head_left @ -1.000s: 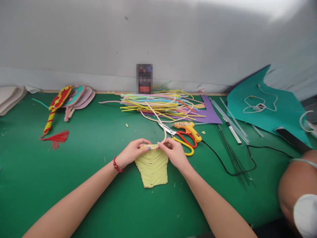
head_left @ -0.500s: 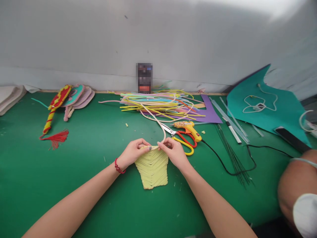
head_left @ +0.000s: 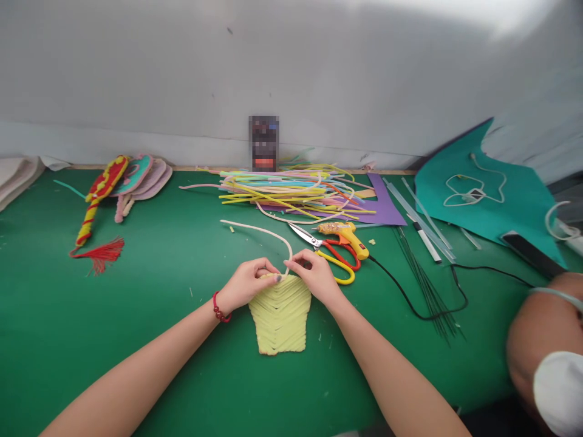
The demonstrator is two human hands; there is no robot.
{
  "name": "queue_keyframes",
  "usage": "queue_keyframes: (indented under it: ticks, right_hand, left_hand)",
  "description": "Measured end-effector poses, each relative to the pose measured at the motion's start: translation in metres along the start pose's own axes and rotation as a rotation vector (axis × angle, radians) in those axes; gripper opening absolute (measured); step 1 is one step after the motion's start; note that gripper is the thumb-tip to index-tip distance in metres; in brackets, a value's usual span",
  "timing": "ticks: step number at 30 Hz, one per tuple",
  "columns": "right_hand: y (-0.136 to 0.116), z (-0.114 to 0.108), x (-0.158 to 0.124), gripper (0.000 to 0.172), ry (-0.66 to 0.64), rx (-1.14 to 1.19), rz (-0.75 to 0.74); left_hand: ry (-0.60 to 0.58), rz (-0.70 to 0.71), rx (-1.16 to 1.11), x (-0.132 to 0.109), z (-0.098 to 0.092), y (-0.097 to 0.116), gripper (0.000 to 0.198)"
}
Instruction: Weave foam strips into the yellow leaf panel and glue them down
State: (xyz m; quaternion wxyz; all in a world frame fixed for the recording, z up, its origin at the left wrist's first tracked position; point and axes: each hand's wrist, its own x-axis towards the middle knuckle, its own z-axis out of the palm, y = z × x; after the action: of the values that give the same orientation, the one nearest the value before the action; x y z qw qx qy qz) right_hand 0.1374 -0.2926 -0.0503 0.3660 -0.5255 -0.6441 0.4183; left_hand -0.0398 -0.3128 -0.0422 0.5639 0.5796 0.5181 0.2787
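A flat yellow panel [head_left: 280,318] of fuzzy chenille stems, laid in a V pattern, lies on the green table in front of me. My left hand [head_left: 251,282] is closed at its top edge, with thumb and fingers pinching there. My right hand [head_left: 315,274] pinches a pale cream chenille stem [head_left: 268,232] close to the same edge. From my fingers the stem's free end curves up and to the left. Just beyond my right hand are scissors [head_left: 325,246] with red and yellow handles, partly under a yellow glue gun [head_left: 344,235].
A pile of coloured chenille stems [head_left: 291,191] lies at the back, before a propped phone [head_left: 264,142]. Decorated fans [head_left: 107,182] with a red tassel [head_left: 107,255] sit left. Right are a marker [head_left: 427,243], thin wires [head_left: 426,285], a black cord [head_left: 401,303] and another person's limb [head_left: 537,328].
The cream stem's free end has swung from the pile toward the left and now arcs over the table. The panel has shifted slightly toward me, and its top edge shows more.
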Motion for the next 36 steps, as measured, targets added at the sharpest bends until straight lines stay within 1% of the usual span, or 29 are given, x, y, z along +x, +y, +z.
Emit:
queue_keyframes:
  ticks: [7,10,13,15,21,25,30,36]
  right_hand:
    - [-0.002,0.006,0.001,0.024,0.005,0.072,0.013]
    - [-0.001,0.004,0.001,0.024,-0.002,0.109,0.06]
    - [-0.001,0.001,0.0,0.023,-0.066,0.184,0.104]
    - [-0.003,-0.001,-0.001,0.023,-0.116,0.228,0.123]
    - [-0.01,0.001,-0.004,0.024,-0.167,0.272,0.137]
    - [-0.009,0.002,-0.004,0.025,-0.149,0.223,0.107]
    - [-0.007,0.003,-0.005,0.023,-0.146,0.205,0.045]
    - [-0.008,0.005,-0.005,0.024,-0.087,0.174,0.059]
  left_hand:
    - [-0.018,-0.003,-0.011,0.0,0.001,-0.002,0.023]
    - [0.015,-0.01,-0.014,0.0,0.0,-0.001,0.026]
    - [0.093,-0.015,-0.016,0.0,-0.001,-0.001,0.03]
    - [0.122,-0.016,-0.038,0.0,-0.001,-0.001,0.032]
    - [0.101,-0.009,-0.025,0.0,-0.002,0.0,0.034]
    - [0.071,0.009,-0.036,0.001,-0.003,-0.002,0.035]
    - [0.071,0.004,-0.028,0.002,-0.004,-0.002,0.033]
    - [0.049,-0.009,-0.115,0.003,-0.005,0.002,0.03]
